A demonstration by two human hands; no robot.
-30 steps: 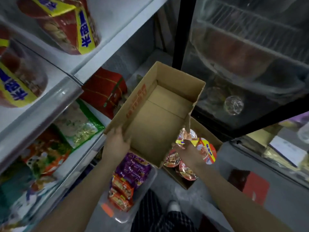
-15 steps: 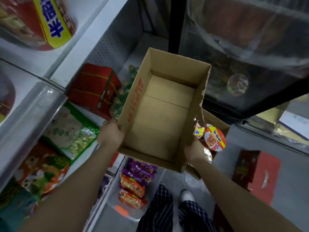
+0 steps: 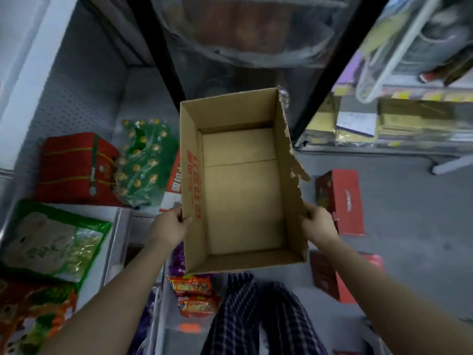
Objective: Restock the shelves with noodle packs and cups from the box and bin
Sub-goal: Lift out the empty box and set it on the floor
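An empty brown cardboard box point(image 3: 240, 190) with red print on its left wall hangs in the air in front of me, its open top facing up. My left hand point(image 3: 170, 228) grips the box's left wall near the front corner. My right hand point(image 3: 318, 226) grips the torn right wall. Below the box, orange and red noodle packs point(image 3: 194, 295) lie in a clear plastic bin point(image 3: 176, 329) on the floor, with purple packs partly hidden behind the box.
White shelves on the left hold a red gift box point(image 3: 74, 167), a green bag of gold-wrapped items point(image 3: 143, 160) and a green-edged pack point(image 3: 51, 242). A black-framed glass cabinet point(image 3: 243, 47) stands ahead. Red boxes point(image 3: 340, 201) lie on the grey floor at right. My plaid trousers point(image 3: 258, 316) show below.
The empty box has been lifted and swung to the right, away from the shelf. The second carton with noodle cups is now out of sight. Both hands keep their hold.
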